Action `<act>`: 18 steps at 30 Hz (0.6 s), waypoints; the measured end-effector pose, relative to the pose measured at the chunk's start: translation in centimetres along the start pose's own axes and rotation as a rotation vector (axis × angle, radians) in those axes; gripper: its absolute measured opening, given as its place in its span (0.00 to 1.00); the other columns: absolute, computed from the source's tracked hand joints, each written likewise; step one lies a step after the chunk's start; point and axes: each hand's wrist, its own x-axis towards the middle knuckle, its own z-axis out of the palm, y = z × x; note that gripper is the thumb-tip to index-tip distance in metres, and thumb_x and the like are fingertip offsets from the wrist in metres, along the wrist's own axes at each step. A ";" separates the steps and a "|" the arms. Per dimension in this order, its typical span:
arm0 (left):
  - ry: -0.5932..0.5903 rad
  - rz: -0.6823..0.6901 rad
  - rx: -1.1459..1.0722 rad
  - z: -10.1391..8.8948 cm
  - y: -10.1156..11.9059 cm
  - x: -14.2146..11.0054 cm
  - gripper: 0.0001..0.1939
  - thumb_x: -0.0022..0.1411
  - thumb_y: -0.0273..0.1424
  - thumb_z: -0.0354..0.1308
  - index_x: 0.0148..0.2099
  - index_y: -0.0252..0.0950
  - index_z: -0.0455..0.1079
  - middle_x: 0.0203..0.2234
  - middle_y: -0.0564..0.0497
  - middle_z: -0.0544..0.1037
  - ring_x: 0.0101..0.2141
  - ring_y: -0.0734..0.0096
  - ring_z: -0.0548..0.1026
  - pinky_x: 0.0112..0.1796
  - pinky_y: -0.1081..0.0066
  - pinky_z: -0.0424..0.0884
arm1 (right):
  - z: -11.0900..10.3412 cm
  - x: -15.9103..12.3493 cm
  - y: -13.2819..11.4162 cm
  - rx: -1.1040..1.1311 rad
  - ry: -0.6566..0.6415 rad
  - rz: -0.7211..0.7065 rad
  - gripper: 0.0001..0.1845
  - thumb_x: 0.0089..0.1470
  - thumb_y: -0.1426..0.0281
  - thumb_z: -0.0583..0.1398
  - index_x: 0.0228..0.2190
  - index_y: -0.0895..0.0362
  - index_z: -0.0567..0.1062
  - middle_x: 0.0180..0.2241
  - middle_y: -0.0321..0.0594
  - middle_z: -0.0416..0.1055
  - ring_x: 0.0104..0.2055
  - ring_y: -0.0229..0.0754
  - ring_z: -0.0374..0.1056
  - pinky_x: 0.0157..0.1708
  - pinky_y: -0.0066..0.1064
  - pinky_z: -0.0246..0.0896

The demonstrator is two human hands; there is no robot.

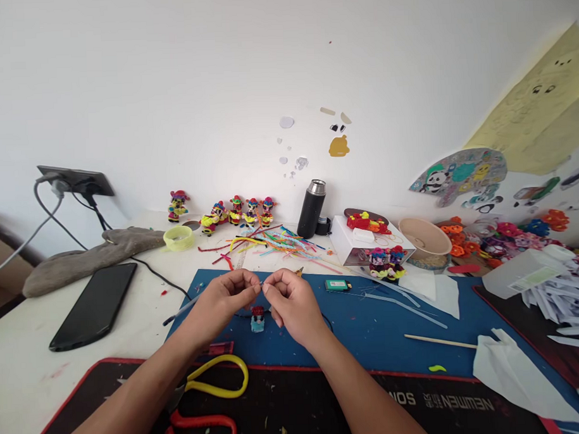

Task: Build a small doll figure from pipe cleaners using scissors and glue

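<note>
White wall (209,87) behind the blue mat (369,322); before it, a black mat (362,398) reads "NEWMEN"; above it, left hand (226,301) and right hand (295,302) pinch something tiny (261,285).

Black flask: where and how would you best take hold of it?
I would grip the flask around its dark body, below the steel top, coming from the front left. It stands upright and looks cylindrical, so fingers could wrap it. The black cup and white box crowd its right; the loose coloured stems before it suggest keeping above its base.
</note>
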 end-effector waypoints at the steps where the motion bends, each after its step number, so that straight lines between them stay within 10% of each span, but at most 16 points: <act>1: -0.002 -0.002 -0.006 0.0 0.0 0.0 0.16 0.59 0.45 0.67 0.34 0.37 0.73 0.24 0.56 0.71 0.26 0.71 0.66 0.30 0.72 0.64 | 0.0 0.0 0.0 -0.001 0.000 0.004 0.12 0.57 0.59 0.63 0.32 0.55 0.71 0.14 0.22 0.60 0.12 0.31 0.54 0.14 0.24 0.46; 18: -0.011 -0.027 0.029 -0.1 -0.3 0.3 0.15 0.58 0.44 0.66 0.34 0.37 0.72 0.23 0.56 0.70 0.26 0.71 0.65 0.30 0.71 0.62 | -0.2 0.3 0.5 -0.029 -0.020 -0.006 0.10 0.59 0.61 0.62 0.33 0.55 0.71 0.17 0.23 0.61 0.12 0.31 0.55 0.13 0.24 0.48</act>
